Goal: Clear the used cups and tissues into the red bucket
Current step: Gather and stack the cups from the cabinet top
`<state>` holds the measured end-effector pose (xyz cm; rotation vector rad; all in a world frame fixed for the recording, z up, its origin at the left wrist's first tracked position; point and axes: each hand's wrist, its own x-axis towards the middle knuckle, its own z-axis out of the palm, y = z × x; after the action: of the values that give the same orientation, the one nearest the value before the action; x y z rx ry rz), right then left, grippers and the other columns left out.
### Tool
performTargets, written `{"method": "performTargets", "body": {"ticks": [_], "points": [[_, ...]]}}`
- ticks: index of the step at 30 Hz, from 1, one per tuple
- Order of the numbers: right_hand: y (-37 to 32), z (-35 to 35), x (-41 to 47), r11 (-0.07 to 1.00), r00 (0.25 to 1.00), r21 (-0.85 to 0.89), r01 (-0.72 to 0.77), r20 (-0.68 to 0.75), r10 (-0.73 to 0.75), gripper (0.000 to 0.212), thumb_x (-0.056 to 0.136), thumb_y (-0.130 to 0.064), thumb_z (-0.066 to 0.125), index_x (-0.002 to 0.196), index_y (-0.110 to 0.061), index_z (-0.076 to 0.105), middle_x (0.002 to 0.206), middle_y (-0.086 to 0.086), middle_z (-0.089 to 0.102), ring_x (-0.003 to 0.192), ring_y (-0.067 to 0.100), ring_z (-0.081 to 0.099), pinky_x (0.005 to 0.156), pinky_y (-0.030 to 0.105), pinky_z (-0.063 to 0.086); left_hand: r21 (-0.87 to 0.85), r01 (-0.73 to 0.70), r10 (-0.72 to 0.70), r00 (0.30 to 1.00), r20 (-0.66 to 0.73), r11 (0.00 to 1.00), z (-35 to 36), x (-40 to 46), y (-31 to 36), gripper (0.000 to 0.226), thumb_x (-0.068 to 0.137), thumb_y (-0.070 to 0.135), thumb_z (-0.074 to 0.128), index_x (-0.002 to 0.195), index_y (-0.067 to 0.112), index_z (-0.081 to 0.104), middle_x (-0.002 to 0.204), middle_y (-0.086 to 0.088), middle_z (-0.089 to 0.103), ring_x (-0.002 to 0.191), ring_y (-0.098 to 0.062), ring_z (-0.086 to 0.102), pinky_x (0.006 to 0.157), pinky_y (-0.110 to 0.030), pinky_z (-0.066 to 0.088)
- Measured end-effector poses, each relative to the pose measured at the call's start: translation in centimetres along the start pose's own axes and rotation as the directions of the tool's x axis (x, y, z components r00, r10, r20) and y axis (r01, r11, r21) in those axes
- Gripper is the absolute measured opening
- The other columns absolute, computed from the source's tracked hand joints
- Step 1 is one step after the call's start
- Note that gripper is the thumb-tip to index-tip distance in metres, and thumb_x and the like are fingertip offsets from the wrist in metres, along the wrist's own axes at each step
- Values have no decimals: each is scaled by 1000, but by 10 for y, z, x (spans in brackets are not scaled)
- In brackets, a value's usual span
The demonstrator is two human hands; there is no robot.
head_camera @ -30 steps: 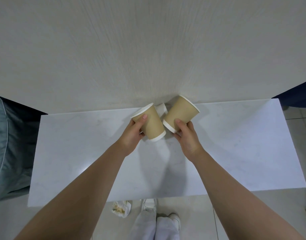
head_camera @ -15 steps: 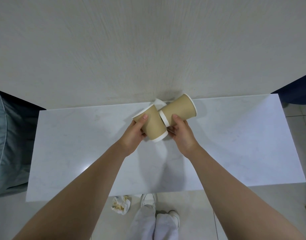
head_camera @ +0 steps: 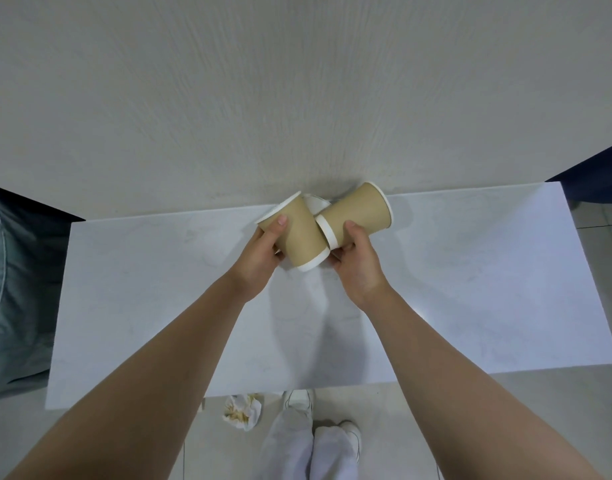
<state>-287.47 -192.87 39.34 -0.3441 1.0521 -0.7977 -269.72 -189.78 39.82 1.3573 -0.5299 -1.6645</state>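
Since a moment before, the right hand [head_camera: 358, 263] had tilted its brown paper cup [head_camera: 356, 216] until the base touched the second brown paper cup [head_camera: 301, 233] gripped by the left hand [head_camera: 263, 254] above the white marble table [head_camera: 470, 278] (red bucket not visible), probably for stacking.

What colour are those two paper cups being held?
Kraft tan with white rims and bases: the left cup and right cup, seen in the head view.

Lighting: soft, even, moderately bright. Shadows: faint grey forearm shadows on the table [head_camera: 470, 289] toward 6 o'clock; darker patch on the wall [head_camera: 297, 98] behind the cups [head_camera: 356, 216]. Glare: none. Focus: sharp centrally. Distortion: wide-angle bowing of table edges at 3 and 9 o'clock.
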Motion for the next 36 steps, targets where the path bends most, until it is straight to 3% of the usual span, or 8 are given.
{"method": "performTargets", "body": {"ticks": [13, 16, 24, 28, 30, 32, 36], "points": [[9, -6, -67, 998, 999, -53, -34, -2, 34, 48, 97, -37, 48, 140, -16, 46, 132, 6, 63, 121, 22, 60, 108, 44, 43, 8, 66, -66, 998, -22, 998, 18, -67, -14, 59, 86, 51, 59, 139, 27, 47, 133, 9, 61, 123, -9, 57, 102, -35, 45], [12, -14, -96, 999, 999, -27, -38, -15, 38, 46, 98, -36, 49, 140, -16, 46, 131, 6, 63, 120, 21, 61, 104, 39, 47, 14, 80, -80, 997, -6, 997, 27, -92, -20, 59, 86, 51, 58, 139, 28, 47, 135, 8, 60, 124, -10, 56, 102, -36, 45], [16, -44, -191, 999, 994, 13, -43, -102, 44, 46, 97, -36, 51, 137, -12, 47, 128, 7, 65, 116, 21, 63, 101, 38, 49, 30, 138, -138, 990, 6, 990, 71, -171, -35, 64, 80, 56, 65, 134, 28, 48, 133, 5, 61, 124, -13, 56, 103, -37, 45], [18, -59, -237, 1000, 991, 27, -11, -134, 14, 44, 95, -36, 52, 133, -13, 51, 123, 7, 68, 111, 22, 66, 93, 36, 53, 61, 163, -165, 986, 21, 985, 95, -206, -39, 59, 74, 58, 66, 125, 33, 50, 131, 8, 60, 118, -8, 60, 95, -31, 50], [19, -66, -259, 999, 989, 46, 11, -150, -4, 43, 95, -35, 52, 132, -14, 53, 120, 6, 70, 109, 21, 67, 89, 34, 53, 67, 181, -183, 983, 29, 981, 106, -221, -42, 57, 72, 58, 66, 122, 34, 52, 130, 8, 61, 118, -11, 60, 96, -36, 51], [20, -71, -280, 997, 985, 67, 28, -173, -16, 42, 95, -34, 53, 132, -14, 53, 120, 6, 70, 109, 22, 67, 89, 34, 53, 85, 188, -192, 980, 47, 979, 115, -235, -45, 57, 72, 58, 66, 122, 34, 52, 129, 7, 61, 118, -13, 60, 99, -41, 50], [27, -81, -321, 992, 973, 116, 49, -230, -21, 44, 97, -31, 51, 136, -10, 48, 125, 10, 67, 113, 24, 66, 95, 37, 52, 145, 199, -216, 969, 117, 969, 127, -261, -51, 68, 71, 59, 67, 130, 30, 49, 131, 6, 61, 115, -8, 62, 96, -33, 51]]}}
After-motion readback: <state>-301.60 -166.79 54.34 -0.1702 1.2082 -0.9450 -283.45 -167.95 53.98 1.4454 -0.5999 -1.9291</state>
